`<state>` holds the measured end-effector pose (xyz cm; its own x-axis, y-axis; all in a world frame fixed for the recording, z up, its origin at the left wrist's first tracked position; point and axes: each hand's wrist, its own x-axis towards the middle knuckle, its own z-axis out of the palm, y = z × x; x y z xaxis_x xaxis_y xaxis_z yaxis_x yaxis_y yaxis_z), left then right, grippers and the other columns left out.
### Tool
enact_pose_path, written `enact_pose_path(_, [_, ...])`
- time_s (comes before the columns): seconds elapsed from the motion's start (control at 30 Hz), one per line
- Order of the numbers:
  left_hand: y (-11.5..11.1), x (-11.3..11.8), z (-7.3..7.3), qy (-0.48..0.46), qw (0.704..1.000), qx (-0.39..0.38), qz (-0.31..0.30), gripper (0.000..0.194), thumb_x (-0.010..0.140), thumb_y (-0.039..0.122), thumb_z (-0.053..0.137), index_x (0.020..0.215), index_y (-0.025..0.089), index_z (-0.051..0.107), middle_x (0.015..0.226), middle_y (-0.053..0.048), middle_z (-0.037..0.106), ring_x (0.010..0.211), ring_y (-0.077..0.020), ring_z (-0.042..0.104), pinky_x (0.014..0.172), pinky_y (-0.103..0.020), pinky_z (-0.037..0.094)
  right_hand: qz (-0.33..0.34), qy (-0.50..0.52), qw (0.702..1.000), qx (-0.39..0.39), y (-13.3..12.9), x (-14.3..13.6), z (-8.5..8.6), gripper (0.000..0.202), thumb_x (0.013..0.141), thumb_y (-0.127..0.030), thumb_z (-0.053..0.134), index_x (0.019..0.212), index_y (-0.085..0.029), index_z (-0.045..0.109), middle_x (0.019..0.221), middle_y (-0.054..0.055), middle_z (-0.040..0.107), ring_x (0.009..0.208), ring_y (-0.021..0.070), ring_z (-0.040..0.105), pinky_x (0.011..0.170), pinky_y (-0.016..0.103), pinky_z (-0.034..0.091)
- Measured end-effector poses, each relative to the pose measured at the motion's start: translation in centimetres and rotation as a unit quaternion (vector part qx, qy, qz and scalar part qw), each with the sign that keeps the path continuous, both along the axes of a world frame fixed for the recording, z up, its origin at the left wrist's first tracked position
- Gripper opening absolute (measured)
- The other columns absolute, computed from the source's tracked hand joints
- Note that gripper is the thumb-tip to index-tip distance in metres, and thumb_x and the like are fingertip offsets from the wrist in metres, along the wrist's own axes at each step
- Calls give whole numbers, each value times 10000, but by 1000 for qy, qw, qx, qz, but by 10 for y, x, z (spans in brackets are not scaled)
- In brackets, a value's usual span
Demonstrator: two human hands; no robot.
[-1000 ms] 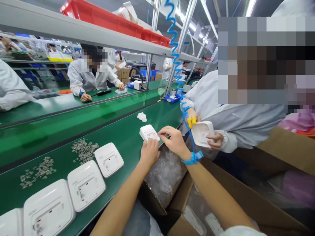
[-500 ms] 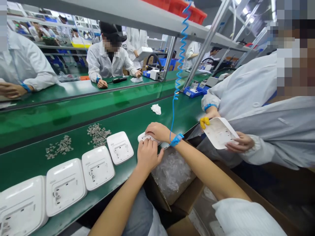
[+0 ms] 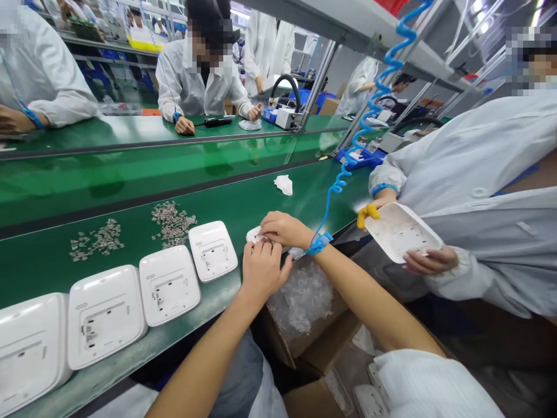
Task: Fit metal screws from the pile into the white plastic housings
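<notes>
A white plastic housing (image 3: 253, 234) lies on the green bench under my two hands, mostly covered by them. My left hand (image 3: 263, 268) curls its fingers over the near side and holds it, thumb sticking out to the right. Above it, my right hand (image 3: 285, 228) has its fingertips pressed together on the housing's face; whatever they pinch is hidden. A blue wrist strap (image 3: 319, 242) with a coiled blue cord (image 3: 369, 110) is on my right wrist. Left of my hands, several similar white housings (image 3: 213, 251) stand in a row, recessed faces up.
Two piles of small grey parts (image 3: 172, 224) lie behind the row. A crumpled white piece (image 3: 284, 184) sits farther back. Below the bench edge is a cardboard box (image 3: 300, 348) with clear plastic bags (image 3: 302, 296). At right a co-worker holds a white shell (image 3: 402, 232).
The view has shifted slightly. My right fingers have drawn together over the housing, showing a little more of its left end. My left hand stays on its near side.
</notes>
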<state>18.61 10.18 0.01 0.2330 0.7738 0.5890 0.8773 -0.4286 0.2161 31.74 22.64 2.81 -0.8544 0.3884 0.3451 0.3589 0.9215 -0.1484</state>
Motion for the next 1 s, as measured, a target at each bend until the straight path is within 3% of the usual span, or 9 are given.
enact_pose_path(0.17, [0, 0, 1, -15, 1000, -15, -5, 304, 964, 420, 513, 925, 146, 638, 899, -112, 660, 891, -277, 585, 842, -449, 362, -18, -18, 998, 53, 1, 0, -5, 187, 955, -167, 583, 856, -159, 741, 905, 88, 660, 839, 197, 550, 750, 325, 435])
enact_pose_path(0.23, [-1, 0, 2, -28, 999, -16, -5, 292, 957, 415, 529, 938, 145, 638, 950, -122, 675, 972, -292, 591, 868, -456, 361, -25, -26, 998, 60, 0, 0, -5, 201, 961, -176, 579, 850, -164, 747, 898, 88, 649, 827, 194, 540, 737, 322, 433])
enact_pose_path(0.37, [-2, 0, 2, -51, 999, -9, 7, 270, 936, 409, 564, 965, 151, 636, 1072, -134, 689, 1183, -326, 546, 939, -492, 341, -26, -13, 999, 36, -6, 1, -3, 203, 947, -119, 560, 902, -162, 753, 927, 91, 654, 870, 196, 552, 779, 323, 455])
enact_pose_path(0.57, [-3, 2, -3, -45, 999, -9, 15, 317, 950, 447, 541, 999, 153, 647, 1131, -166, 688, 1282, -350, 500, 963, -524, 332, -104, 57, 993, 4, -18, -1, -4, 223, 923, -83, 545, 1043, -166, 714, 916, 77, 700, 857, 193, 586, 807, 323, 464])
enact_pose_path(0.67, [-3, 2, -4, -39, 999, -21, 17, 330, 952, 455, 538, 1033, 155, 650, 1185, -172, 672, 1292, -358, 489, 941, -527, 339, -123, 53, 991, 14, -20, -1, -6, 194, 931, -105, 548, 1022, -171, 706, 895, 72, 704, 831, 194, 585, 791, 322, 451])
enact_pose_path(0.83, [-4, 3, -3, -36, 999, -25, 15, 340, 953, 460, 535, 1032, 151, 650, 1157, -163, 677, 1269, -345, 499, 929, -520, 342, -110, 47, 992, 47, -20, 0, -9, 176, 957, -135, 532, 914, -173, 698, 802, 56, 690, 776, 187, 566, 748, 313, 423])
enact_pose_path(1.0, [-4, 3, -4, -29, 999, -23, 17, 375, 962, 481, 502, 1081, 151, 637, 1214, -167, 657, 1291, -344, 474, 891, -526, 341, -91, 45, 993, 52, -22, 2, -7, 208, 996, -170, 491, 927, -164, 688, 807, 65, 691, 790, 193, 567, 755, 316, 430])
